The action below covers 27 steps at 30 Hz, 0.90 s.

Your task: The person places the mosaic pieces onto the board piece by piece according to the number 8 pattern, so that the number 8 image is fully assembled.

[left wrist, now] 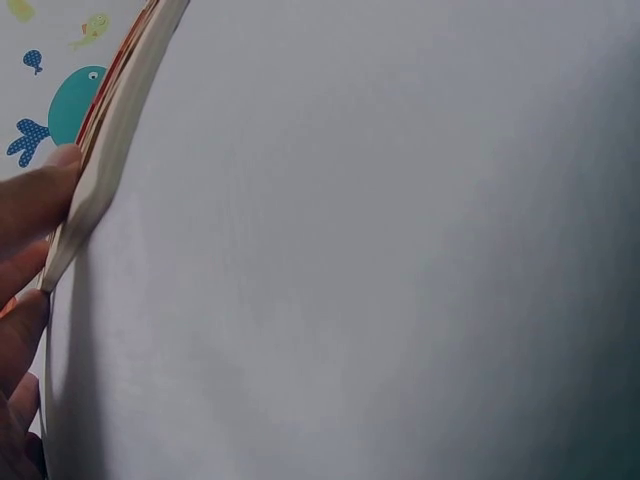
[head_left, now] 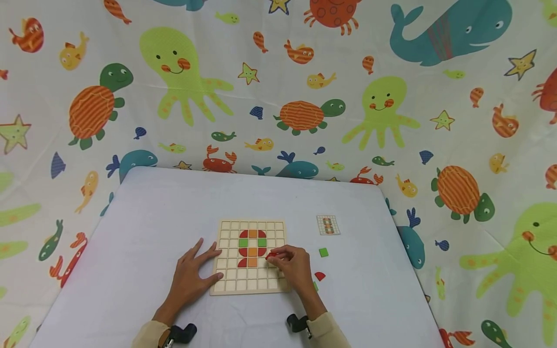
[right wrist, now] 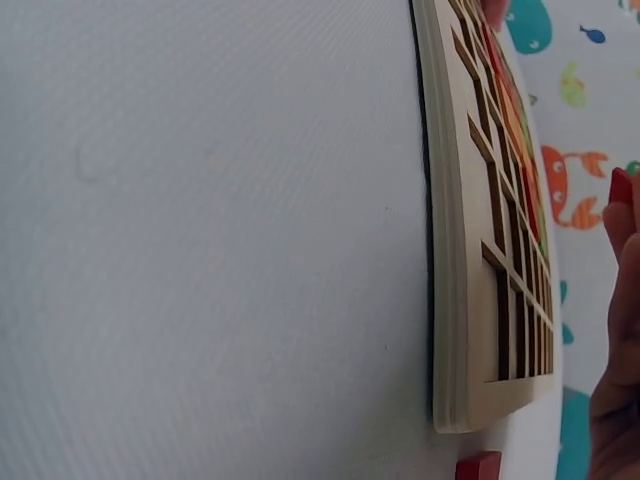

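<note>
On the white-covered table (head_left: 152,217), well inside its left and right edges, lies a square pale wooden grid board (head_left: 230,284); flat red, orange and green pieces fill some of its cells, nearer its top edge than its bottom one. The left hand (head_left: 190,271) has fingers and thumb spread wide, tips at the board's left edge, gripping nothing; the right hand (head_left: 296,266) pinches a small red piece (head_left: 271,255), its shape partly hidden, over the board's right half. A loose green square (head_left: 323,252), a loose red quarter-round (head_left: 320,276) and a partly covered green piece (head_left: 315,286) lie off the board's right edge; a small printed card (head_left: 328,225) lies right of its top right corner. The likely slot is the bare cell (head_left: 262,262) right of the lowest orange square (head_left: 252,262); best to check the card, mirror the red piece opposite (head_left: 242,263), lower it flat, and let the left hand steady the edge.
</note>
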{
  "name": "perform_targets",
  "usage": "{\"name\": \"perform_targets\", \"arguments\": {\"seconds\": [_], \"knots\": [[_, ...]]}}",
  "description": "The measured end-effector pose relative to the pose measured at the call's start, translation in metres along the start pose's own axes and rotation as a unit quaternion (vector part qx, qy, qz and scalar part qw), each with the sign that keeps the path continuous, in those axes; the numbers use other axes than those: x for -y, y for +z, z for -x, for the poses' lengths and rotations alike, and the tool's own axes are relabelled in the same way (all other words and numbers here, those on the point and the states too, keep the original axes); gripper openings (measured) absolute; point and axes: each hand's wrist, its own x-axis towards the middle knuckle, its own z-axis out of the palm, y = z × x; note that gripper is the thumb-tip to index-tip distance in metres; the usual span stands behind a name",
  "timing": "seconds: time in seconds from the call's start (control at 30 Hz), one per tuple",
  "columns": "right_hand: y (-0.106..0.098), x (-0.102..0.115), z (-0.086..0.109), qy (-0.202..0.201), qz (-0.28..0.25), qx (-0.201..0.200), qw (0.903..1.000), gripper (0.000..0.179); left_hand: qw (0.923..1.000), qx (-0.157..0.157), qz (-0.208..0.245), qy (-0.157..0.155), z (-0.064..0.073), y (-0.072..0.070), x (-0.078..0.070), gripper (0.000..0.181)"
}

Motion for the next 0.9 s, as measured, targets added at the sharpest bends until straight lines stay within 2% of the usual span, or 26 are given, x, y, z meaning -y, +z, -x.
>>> {"name": "perform_targets", "arguments": {"seconds": [0.1,0.53,0.77,0.9], "knots": [[0.001,0.000,0.000,0.008,-0.002,0.005,1.0000,0.012,1.0000,-0.002,-0.001,0.001,0.000,0.000,0.000,0.064],[0.016,0.000,0.004,0.039,0.046,-0.009,0.9981,0.004,1.0000,-0.002,0.000,0.000,0.000,0.000,0.000,0.065],[0.027,0.002,0.008,0.015,0.127,-0.030,0.9914,0.005,1.0000,-0.003,-0.002,0.002,-0.001,0.001,0.000,0.064],[0.031,0.005,0.009,-0.005,0.166,-0.024,0.9858,0.009,1.0000,-0.003,-0.003,0.000,-0.001,0.001,0.000,0.065]]}}
